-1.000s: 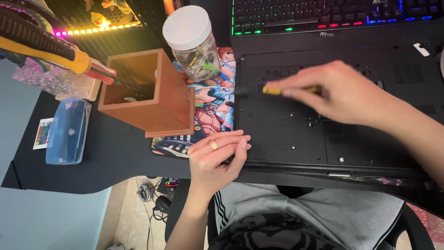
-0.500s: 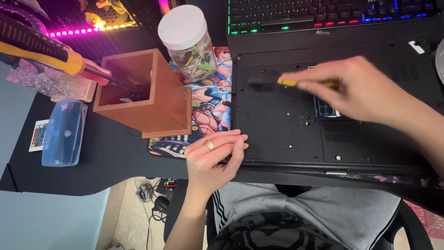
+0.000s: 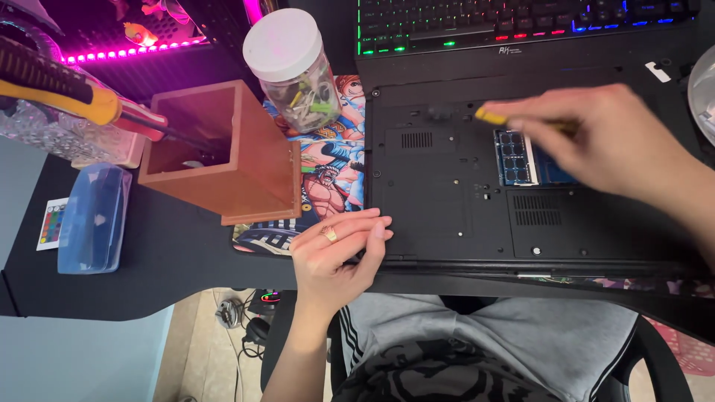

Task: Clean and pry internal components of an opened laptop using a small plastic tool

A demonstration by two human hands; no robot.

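A black laptop [image 3: 447, 201] lies upside down on the desk, its bottom panel facing up. One bay is uncovered and shows blue memory modules [image 3: 515, 156]. My right hand [image 3: 603, 138] hovers over that bay, shut on a yellow-handled tool [image 3: 491, 116] whose dark tip [image 3: 439, 113] points left; hand and tool are blurred. My left hand [image 3: 335, 253], a ring on one finger, lies flat with fingers together on the laptop's near left corner and the edge of a colourful cartoon mat [image 3: 328, 171].
A wooden box [image 3: 223, 160] holds a yellow and red screwdriver [image 3: 74, 97]. Behind it stands a clear jar with a white lid [image 3: 294, 71]. A blue plastic case [image 3: 93, 219] lies at the left. A backlit keyboard [image 3: 484, 22] sits beyond the laptop.
My right hand has drawn the tool rightward and farther from me across the laptop's underside, uncovering the memory bay. The view has shifted a little. My left hand has stayed put.
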